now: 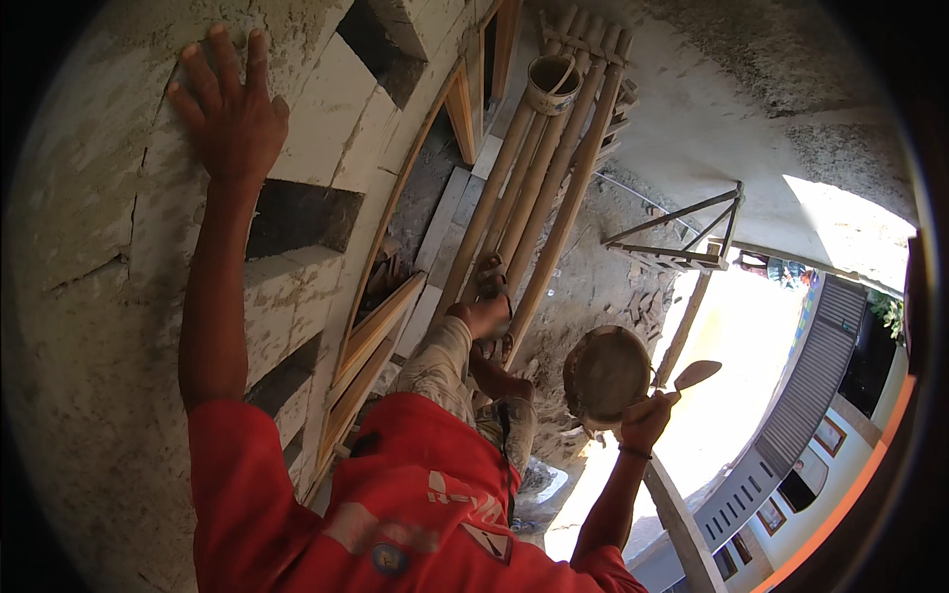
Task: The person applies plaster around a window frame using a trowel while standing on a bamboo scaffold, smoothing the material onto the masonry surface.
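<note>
My left hand (pixel 229 124) presses against the rough, partly plastered wall (pixel 74 212) with its fingers spread and nothing in them. At the right, my right hand (pixel 647 423) is closed around the handle of a trowel (pixel 698 375), whose small rounded blade points up and to the right. Just left of that hand is a round, shallow pan (pixel 605 374) with a greyish inside. The hand overlaps the pan's edge; whether it touches the pan I cannot tell.
Below me my sandalled feet (pixel 492 282) stand on a walkway of bamboo poles (pixel 539 212). A bucket (pixel 553 87) sits farther along it. Square openings (pixel 304 219) and wooden frames (pixel 381 331) break the wall. A triangular bracket (pixel 682 232) and an upright post (pixel 682 514) stand at right.
</note>
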Motion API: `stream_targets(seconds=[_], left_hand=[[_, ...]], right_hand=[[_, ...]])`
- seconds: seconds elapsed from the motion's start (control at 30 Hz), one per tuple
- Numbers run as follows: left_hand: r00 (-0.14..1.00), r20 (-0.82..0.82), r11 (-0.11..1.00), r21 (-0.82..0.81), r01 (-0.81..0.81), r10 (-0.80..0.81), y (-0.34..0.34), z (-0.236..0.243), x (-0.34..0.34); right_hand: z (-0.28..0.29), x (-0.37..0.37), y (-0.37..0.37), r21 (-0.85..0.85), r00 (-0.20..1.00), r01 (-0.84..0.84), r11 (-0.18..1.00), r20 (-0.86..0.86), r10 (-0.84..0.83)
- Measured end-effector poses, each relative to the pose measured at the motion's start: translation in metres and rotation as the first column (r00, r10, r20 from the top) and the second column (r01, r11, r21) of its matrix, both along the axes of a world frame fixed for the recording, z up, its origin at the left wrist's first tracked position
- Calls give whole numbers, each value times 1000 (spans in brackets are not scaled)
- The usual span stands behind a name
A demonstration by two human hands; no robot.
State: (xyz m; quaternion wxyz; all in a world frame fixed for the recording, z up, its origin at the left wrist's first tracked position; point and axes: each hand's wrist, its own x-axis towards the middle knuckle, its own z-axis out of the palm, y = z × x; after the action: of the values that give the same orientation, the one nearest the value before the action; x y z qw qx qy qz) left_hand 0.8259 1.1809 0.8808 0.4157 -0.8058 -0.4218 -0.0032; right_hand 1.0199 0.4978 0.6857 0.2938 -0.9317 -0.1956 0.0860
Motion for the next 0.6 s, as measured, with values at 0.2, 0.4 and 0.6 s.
stream_targets(seconds=[0.2, 0.4, 0.6], left_hand=[[861, 406, 911, -138, 389, -306, -7, 25, -11], [765, 546, 939, 171, 297, -341, -61, 111, -89], [899, 436, 925, 360, -122, -52, -39, 113, -133]], right_hand=[[-21, 15, 59, 253, 824, 331, 909, -546, -148], [-25, 38, 181, 266, 521, 665, 698, -835, -178], [-42, 60, 292, 256, 316, 613, 747, -946, 65]])
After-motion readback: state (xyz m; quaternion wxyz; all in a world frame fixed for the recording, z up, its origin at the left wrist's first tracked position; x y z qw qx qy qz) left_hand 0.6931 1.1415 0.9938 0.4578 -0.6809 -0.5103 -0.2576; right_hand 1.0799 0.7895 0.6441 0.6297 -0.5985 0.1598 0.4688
